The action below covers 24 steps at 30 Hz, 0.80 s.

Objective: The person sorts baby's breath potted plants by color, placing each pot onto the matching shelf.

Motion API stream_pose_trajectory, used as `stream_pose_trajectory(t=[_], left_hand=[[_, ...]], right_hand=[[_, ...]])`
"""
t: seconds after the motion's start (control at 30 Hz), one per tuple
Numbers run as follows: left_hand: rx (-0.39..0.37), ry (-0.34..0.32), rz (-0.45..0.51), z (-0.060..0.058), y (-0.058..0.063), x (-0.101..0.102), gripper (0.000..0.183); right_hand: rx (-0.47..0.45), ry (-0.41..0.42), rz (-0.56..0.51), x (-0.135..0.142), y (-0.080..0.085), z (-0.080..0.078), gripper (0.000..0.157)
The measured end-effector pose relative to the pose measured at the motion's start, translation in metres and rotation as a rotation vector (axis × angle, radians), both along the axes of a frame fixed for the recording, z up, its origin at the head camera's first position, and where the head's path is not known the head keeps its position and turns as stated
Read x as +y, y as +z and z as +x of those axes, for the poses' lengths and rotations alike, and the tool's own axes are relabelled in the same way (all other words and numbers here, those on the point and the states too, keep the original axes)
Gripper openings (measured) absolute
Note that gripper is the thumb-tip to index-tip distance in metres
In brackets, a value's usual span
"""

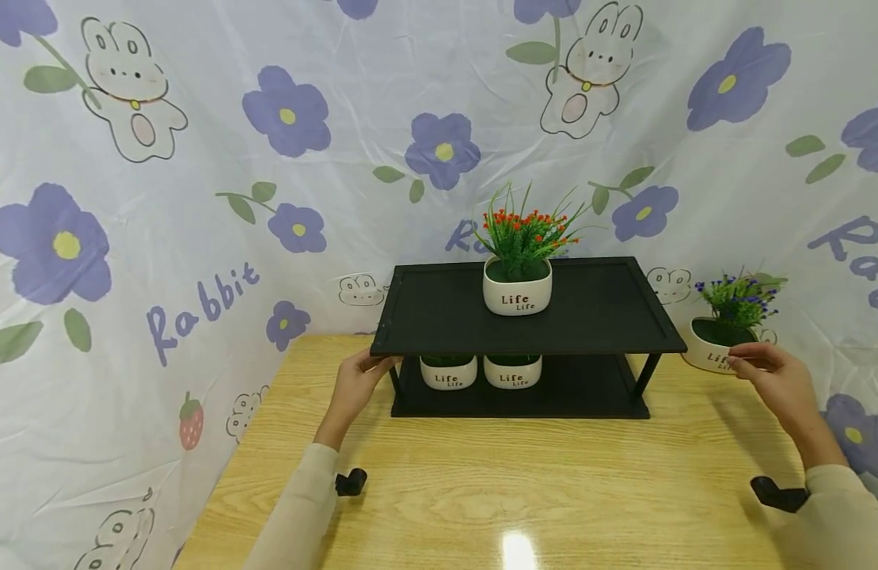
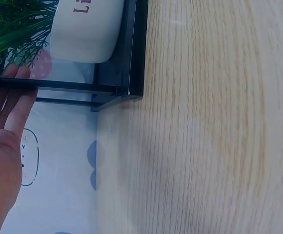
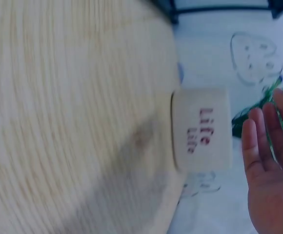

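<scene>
A black two-tier shelf [image 1: 439, 317] stands on the table, seen in the head view. My left hand [image 1: 358, 385] is at its left front corner; in the left wrist view its fingers [image 2: 18, 105] pass behind the black post, with the thumb in front, holding it near the top. At the right, my right hand [image 1: 781, 384] is in front of a potted plant with purple flowers [image 1: 709, 350]. The right wrist view shows its fingers [image 3: 251, 146] loosely extended beside the white pot [image 3: 202, 129], holding nothing.
A potted plant with red flowers [image 1: 517, 297] stands on the upper tier. Two white pots, one left [image 1: 448, 375] and one right [image 1: 513, 374], sit on the lower tier, their plants mostly hidden. Behind the wooden table [image 1: 481, 491] hangs a rabbit-and-flower cloth [image 1: 196, 198].
</scene>
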<state>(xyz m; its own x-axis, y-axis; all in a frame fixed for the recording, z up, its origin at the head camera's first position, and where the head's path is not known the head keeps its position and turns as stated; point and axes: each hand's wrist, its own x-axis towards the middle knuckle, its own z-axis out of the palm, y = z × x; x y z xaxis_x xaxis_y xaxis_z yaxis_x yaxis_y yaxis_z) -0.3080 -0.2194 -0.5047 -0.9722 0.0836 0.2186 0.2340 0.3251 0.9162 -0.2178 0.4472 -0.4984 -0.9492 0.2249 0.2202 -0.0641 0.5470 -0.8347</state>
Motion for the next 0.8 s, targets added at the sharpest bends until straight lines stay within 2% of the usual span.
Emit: stream_pose_trajectory(t=[0.07, 0.17, 0.3, 0.4, 0.6, 0.8], left_hand=[[-0.007, -0.001, -0.006, 0.000, 0.000, 0.000, 0.027], [-0.025, 0.001, -0.007, -0.001, 0.001, 0.000, 0.028], [-0.044, 0.009, -0.017, -0.001, 0.002, 0.001, 0.029], [-0.051, 0.012, -0.020, 0.001, 0.006, 0.003, 0.028], [-0.049, 0.008, -0.011, 0.013, 0.020, 0.008, 0.028], [-0.040, -0.006, -0.015, 0.016, 0.024, 0.009, 0.029]], right_hand=[[-0.030, -0.042, 0.026, 0.008, -0.003, -0.001, 0.024], [-0.071, -0.070, 0.027, 0.018, -0.006, -0.005, 0.042], [-0.135, -0.065, 0.013, 0.027, -0.008, -0.012, 0.079], [-0.187, -0.035, -0.010, 0.029, -0.006, -0.019, 0.096], [-0.257, -0.001, -0.075, 0.028, -0.003, -0.035, 0.113], [-0.302, -0.021, -0.093, 0.028, -0.007, -0.046, 0.122]])
